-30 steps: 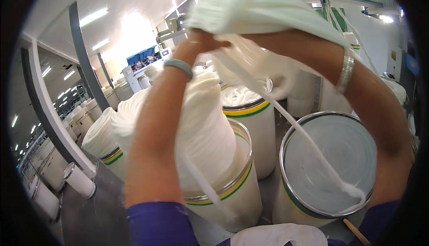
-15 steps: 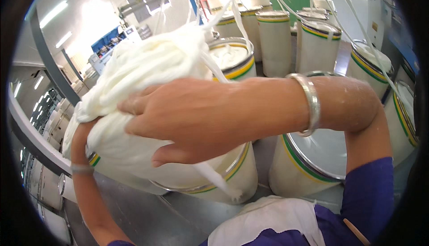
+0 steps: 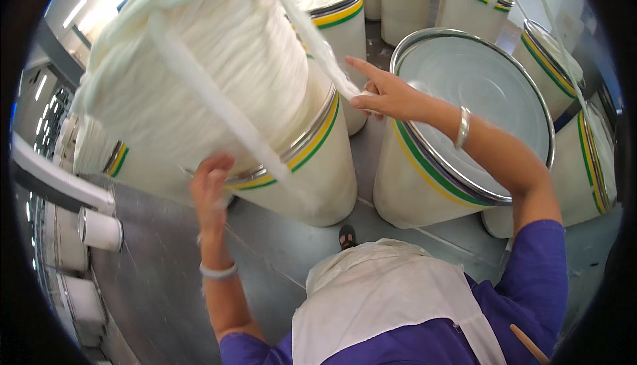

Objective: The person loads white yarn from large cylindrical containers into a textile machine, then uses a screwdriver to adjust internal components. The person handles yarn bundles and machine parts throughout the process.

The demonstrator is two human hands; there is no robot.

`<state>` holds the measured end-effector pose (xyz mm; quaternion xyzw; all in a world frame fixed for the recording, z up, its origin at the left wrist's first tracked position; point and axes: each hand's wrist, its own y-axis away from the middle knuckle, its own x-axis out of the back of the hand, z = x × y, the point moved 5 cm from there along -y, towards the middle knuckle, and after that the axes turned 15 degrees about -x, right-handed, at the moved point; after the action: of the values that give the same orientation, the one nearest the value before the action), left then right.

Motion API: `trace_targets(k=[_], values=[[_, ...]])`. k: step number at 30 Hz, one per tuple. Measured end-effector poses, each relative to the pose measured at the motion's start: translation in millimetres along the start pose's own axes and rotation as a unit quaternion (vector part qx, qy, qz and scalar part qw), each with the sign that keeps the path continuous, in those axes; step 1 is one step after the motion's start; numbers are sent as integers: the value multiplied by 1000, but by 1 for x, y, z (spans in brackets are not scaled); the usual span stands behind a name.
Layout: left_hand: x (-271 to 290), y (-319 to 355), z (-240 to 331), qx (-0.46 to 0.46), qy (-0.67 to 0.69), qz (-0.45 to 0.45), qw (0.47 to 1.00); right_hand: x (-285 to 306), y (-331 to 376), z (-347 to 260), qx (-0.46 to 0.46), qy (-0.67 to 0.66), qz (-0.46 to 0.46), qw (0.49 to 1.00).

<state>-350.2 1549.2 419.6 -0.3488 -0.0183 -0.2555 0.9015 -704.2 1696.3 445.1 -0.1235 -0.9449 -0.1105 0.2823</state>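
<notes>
A tall heap of white cotton sliver bulges out of a cream can with a yellow and green band. My right hand pinches a thick strand of sliver that comes down from above, and its index finger points outward. Beside the heap's lower edge, at the can's near rim, is my left hand. Motion smears its fingers, so its grip is unclear. A loose blurred sliver end hangs down the front of the heap. Below my right hand stands a second can with a pale disc inside.
Further banded cans stand around, one with sliver behind the heap and another at the right. Strands run upward from the right-hand cans. A white rail crosses the left side, with a small white drum on the floor below.
My right hand has left the heap, moved right and now pinches a strand. My left hand has come down from the heap's left side to the can rim. The view has tilted downward.
</notes>
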Motion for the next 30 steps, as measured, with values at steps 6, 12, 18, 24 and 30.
trace_targets(k=[6,12,18,24,30], values=[[-101,20,-1,-19,185,38,982,-43,130,-34,191,-109,-28,975],[-181,90,11,140,291,-102,941,-70,167,7,73,-284,-60,954],[-194,49,61,172,520,-65,834,-95,163,26,7,-268,-90,959],[-181,36,97,144,471,-114,862,-73,179,6,171,-119,94,974],[-155,29,105,152,435,-164,872,-152,155,-12,6,-205,-141,968]])
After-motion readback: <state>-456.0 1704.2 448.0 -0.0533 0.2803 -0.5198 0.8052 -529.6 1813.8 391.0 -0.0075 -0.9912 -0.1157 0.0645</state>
